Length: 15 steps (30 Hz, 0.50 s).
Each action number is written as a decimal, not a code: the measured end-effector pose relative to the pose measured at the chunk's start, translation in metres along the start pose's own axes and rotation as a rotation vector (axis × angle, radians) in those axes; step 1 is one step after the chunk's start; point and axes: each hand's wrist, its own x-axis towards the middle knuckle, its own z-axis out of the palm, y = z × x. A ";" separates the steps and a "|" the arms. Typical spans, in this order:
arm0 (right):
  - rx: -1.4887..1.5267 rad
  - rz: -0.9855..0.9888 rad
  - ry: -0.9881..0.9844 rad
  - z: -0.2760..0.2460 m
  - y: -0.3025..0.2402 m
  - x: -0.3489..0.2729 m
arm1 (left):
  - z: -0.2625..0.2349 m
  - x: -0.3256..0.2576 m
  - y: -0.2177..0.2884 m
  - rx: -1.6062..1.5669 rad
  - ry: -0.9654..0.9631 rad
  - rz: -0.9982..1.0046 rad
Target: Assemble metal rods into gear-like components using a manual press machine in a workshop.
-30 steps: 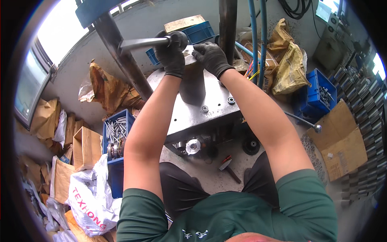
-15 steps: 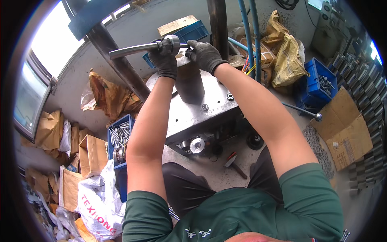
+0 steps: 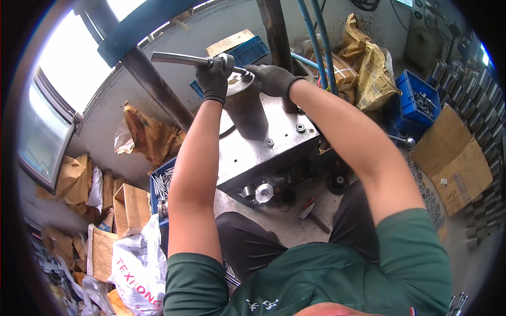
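Note:
My left hand (image 3: 213, 81), in a dark glove, is closed around a long steel shaft (image 3: 178, 58). A thick metal ring (image 3: 229, 63) sits on the shaft just right of that hand. The shaft's thinner right end reaches over the top of an upright dark metal cylinder (image 3: 246, 113). At that end is my gloved right hand (image 3: 274, 81), its fingers curled in by a small metal piece (image 3: 246, 76); what they grip is mostly hidden. The cylinder stands on a steel press table (image 3: 232, 158). Two small bearings, one being a ring (image 3: 300, 128), lie on the tabletop.
Dark press columns (image 3: 158, 87) and blue pipes (image 3: 321, 47) rise around the table. A blue bin of metal pins (image 3: 162, 181) stands left, another blue bin (image 3: 419, 100) right. A hammer (image 3: 315, 216) lies on the floor below, near cardboard (image 3: 453, 163) and paper sacks.
The shaft now slants more, its right end lower against the cylinder's top. My right hand has shifted slightly down and right. The whole view has also moved a little.

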 end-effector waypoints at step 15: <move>-0.343 0.078 -0.409 -0.244 0.036 -0.307 | 0.042 -0.002 0.049 0.459 -0.117 -0.048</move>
